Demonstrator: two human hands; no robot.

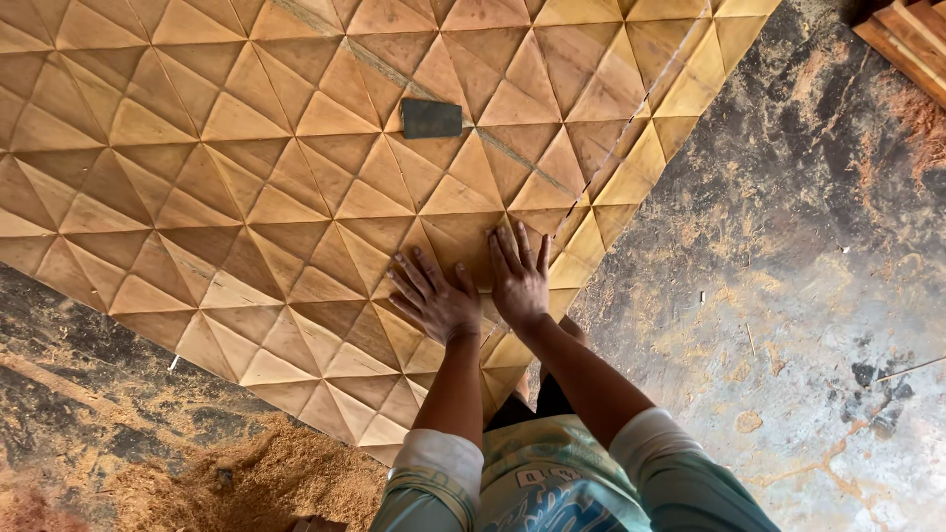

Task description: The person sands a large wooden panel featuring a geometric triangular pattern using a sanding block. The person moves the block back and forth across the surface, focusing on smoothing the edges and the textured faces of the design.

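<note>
A pile of sawdust (246, 483) is lying on the stained floor (788, 296), well to the left of and below the fingers. A large carved wooden panel (197, 197), cut into raised triangular facets, is lying flat on the floor and extending left and upward from the fingers. The left hand (434, 300) is pressing palm-down on the panel, its fingers (409, 276) spread and pointing up and to the left. Just beside it, the right hand (519, 281) is also resting palm-down, its fingers (512, 246) spread and pointing upward; the two hands are lying nearly touching at the thumbs. Neither hand is pinching or gripping anything. A small dark rectangular block (431, 118) is sitting on the panel well above the fingers, apart from both hands. To the right of the fingers, the panel's edge is running diagonally, and bare floor is showing beyond it. Stacked wooden pieces (912, 39) are lying at the far upper right.
</note>
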